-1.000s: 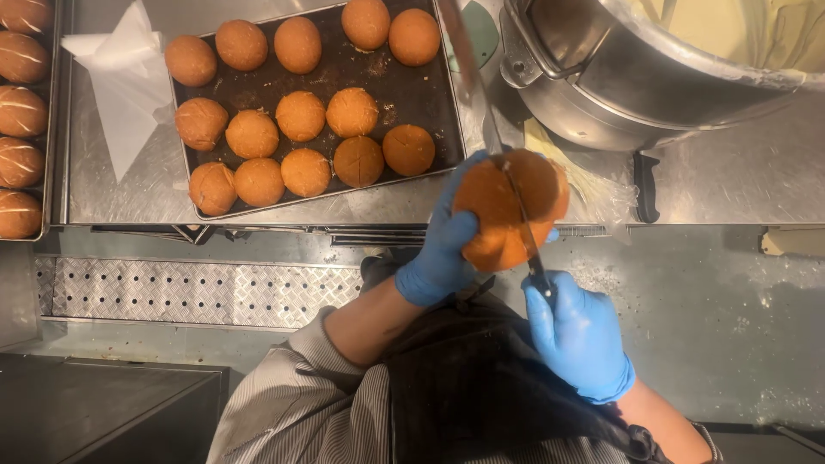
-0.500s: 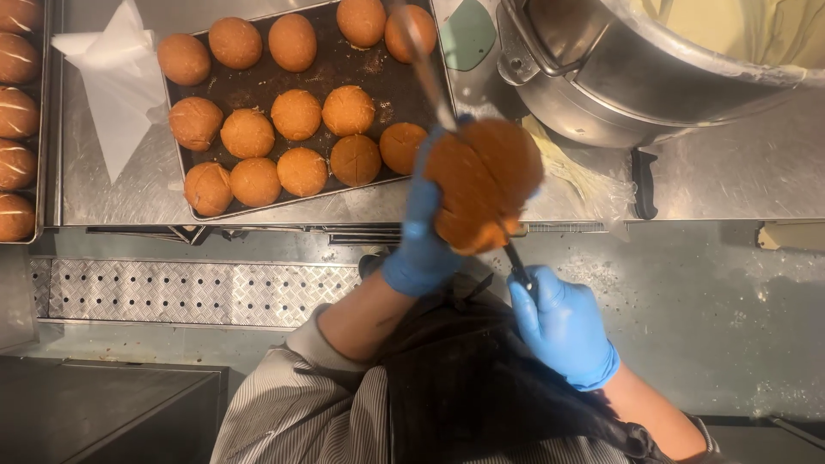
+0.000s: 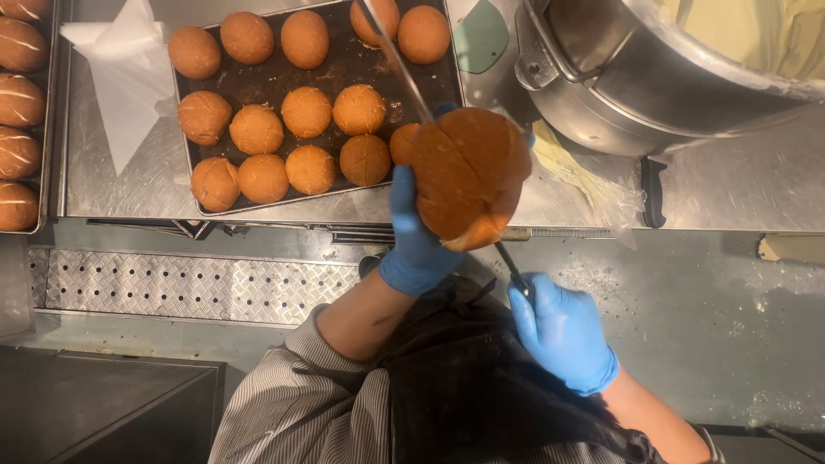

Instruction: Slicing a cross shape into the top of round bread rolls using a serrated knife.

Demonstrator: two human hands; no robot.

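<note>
Bun (image 3: pixel 468 176) has risen above the steel counter (image 3: pixel 730 193) edge.

knife blade (image 3: pixel 397 64) mid-part behind bun (image 3: pixel 468 176); pot (image 3: pixel 653 77) cropped

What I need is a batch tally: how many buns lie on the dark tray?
14 on the dark tray: five along the far row, four in the middle, five nearest; the held bun may hide more.

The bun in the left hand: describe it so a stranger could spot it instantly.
Start at the dark baking tray of round buns on the steel counter. Just right of it, the gloved left hand holds one bun up. It alone is off the tray, looks largest, and has a knife running through it.
</note>
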